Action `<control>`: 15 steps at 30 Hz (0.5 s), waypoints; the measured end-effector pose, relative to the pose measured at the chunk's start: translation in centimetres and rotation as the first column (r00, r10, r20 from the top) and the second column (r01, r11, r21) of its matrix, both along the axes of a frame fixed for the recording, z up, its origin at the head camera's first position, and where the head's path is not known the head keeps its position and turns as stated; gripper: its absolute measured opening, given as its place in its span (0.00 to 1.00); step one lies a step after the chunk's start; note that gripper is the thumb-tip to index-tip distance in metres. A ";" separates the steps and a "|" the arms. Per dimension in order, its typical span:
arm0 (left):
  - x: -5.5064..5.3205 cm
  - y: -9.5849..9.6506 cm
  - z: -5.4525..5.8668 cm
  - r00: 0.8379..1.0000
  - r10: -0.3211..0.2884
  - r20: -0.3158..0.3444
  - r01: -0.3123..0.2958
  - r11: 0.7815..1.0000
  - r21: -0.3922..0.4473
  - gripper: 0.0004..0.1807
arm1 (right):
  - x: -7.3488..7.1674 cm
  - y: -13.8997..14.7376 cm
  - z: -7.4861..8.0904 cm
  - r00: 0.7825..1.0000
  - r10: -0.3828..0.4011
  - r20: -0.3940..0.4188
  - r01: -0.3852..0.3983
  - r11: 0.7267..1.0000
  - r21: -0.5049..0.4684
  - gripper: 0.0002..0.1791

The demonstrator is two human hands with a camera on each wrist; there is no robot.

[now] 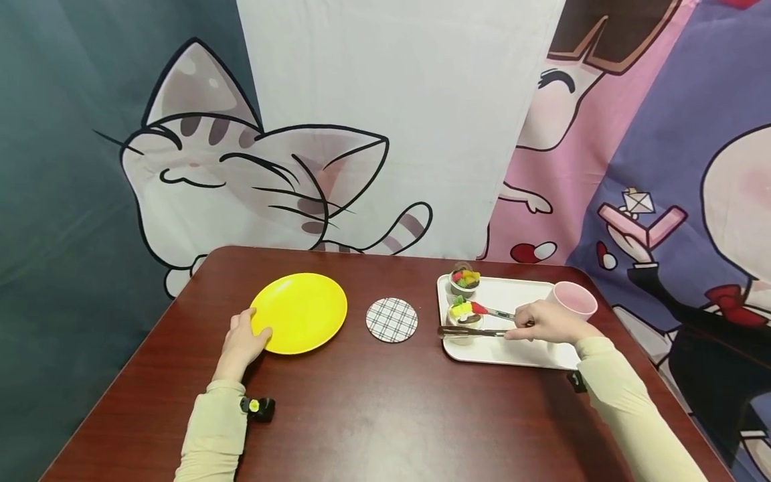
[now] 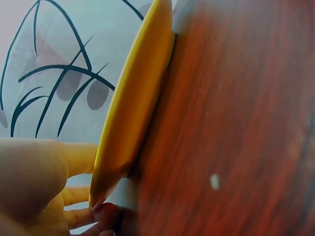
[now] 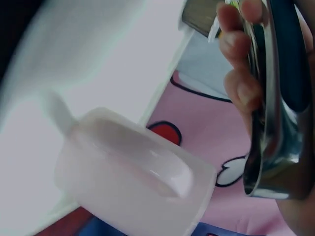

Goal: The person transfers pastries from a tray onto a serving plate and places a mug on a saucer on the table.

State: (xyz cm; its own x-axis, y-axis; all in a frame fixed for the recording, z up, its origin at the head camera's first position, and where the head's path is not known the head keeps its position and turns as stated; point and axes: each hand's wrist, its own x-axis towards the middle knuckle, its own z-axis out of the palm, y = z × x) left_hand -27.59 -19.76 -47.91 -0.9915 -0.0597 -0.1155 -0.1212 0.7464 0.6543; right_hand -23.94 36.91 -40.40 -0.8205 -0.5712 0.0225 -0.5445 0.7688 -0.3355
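My left hand grips the near left rim of a yellow plate, thumb on top and fingertips at the underside in the left wrist view. The right hand holds metal tongs, fingers curled round the handles. In the head view the tongs' arms are spread, one on each side of a small fruit-topped cupcake on the white tray. Behind it stands a second fruit-topped cupcake. A pink mug is beside the right hand; its handle shows in the right wrist view.
A round plaid coaster lies between plate and tray on the brown table. The tray sits near the table's right edge. A printed cartoon curtain hangs right behind the table.
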 end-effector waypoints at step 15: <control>0.0 0.2 0.3 1.000 0.002 0.008 -0.002 1.000 0.002 0.36 | 2.9 0.7 -3.3 0.976 -0.056 -0.212 0.031 0.992 -0.120 0.15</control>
